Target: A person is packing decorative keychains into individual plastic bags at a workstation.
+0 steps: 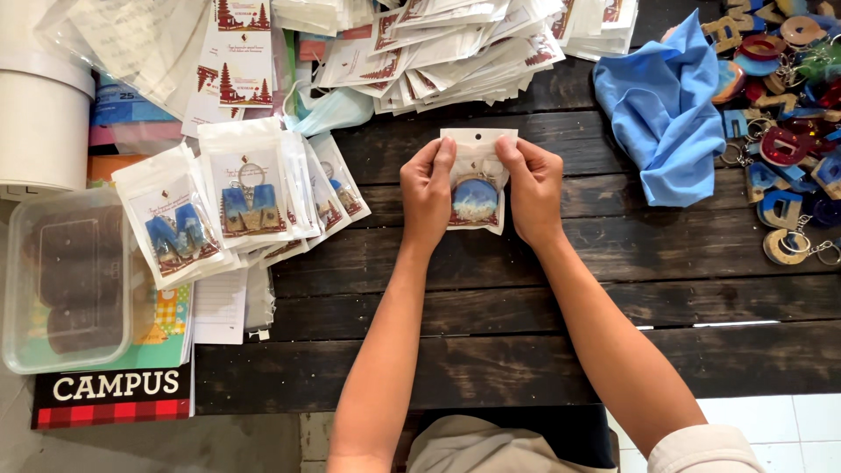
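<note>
Over the dark wooden table, both my hands hold one small clear packet with a white card top. Inside it sits a round blue and brown keychain. My left hand pinches the packet's upper left corner with thumb and fingers. My right hand pinches the upper right corner in the same way. The packet lies flat just above the table's middle planks.
Packed keychain packets are fanned out at the left, with empty card packets piled at the back. A crumpled blue cloth and loose letter keychains lie right. A clear plastic box rests on a notebook.
</note>
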